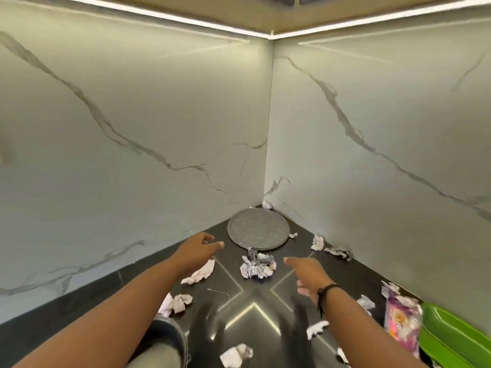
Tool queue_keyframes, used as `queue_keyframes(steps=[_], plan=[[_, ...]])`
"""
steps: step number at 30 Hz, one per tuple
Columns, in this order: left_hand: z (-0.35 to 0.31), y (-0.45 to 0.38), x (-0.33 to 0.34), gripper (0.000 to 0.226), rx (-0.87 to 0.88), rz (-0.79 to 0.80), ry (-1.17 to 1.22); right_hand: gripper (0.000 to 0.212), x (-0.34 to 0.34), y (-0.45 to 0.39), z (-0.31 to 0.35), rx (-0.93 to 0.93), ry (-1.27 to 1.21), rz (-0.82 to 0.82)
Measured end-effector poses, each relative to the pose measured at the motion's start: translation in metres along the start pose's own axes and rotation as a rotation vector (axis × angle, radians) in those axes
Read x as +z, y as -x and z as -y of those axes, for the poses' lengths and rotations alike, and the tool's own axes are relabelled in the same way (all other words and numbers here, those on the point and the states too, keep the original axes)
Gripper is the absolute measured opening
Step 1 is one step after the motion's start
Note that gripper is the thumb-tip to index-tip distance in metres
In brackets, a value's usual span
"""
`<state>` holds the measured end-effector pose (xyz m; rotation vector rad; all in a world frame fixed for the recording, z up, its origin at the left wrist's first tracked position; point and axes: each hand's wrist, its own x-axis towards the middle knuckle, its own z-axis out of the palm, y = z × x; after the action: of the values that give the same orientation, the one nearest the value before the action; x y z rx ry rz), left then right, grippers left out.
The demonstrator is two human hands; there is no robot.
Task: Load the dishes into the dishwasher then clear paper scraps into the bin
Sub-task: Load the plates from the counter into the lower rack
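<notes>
Head view has both hands out over the dark surface (148, 282), nothing in either: left hand (198, 247) loosely spread, right hand (308, 272) relaxed with a finger pointing forward. Between them sits a crumpled paper wad (257, 265), and just behind it a grey round plate (258, 231) back in the corner. More paper scraps (177, 302) lie scattered around. Honestly, reaching for the plate could knock the wad off or shove scraps further into that corner.

White marble-veined wall panels (132, 128) meet in a corner at frame centre; an LED strip (271, 36) runs along the top; glossy black desk (255, 296) below.
</notes>
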<state>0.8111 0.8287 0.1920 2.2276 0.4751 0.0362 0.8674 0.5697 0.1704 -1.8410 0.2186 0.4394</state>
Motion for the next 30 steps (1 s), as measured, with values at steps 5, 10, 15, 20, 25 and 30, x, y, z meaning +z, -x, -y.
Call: queue_keyframes(steps=[5,10,15,20,25,30], plan=[[0.015,-0.093,0.025,0.039,-0.059,0.013,0.042,0.016,0.015,-0.098,0.008,0.067,-0.208,-0.111],[0.012,-0.144,0.057,0.018,-0.163,0.061,0.212,0.036,0.031,-0.159,0.016,0.124,-0.400,-0.086],[0.012,-0.173,0.077,0.050,-0.296,0.110,0.550,0.050,0.035,-0.187,0.026,0.203,-0.607,-0.045],[0.017,-0.174,0.087,0.043,-0.391,0.072,0.793,0.017,0.045,-0.181,0.043,0.193,-0.729,0.049],[0.004,-0.143,0.075,0.019,-0.444,-0.071,0.852,0.010,0.031,-0.127,0.059,0.097,-0.696,0.070],[-0.026,-0.080,0.039,0.007,-0.345,-0.042,0.986,0.015,-0.012,-0.042,0.063,-0.036,-0.653,0.025]])
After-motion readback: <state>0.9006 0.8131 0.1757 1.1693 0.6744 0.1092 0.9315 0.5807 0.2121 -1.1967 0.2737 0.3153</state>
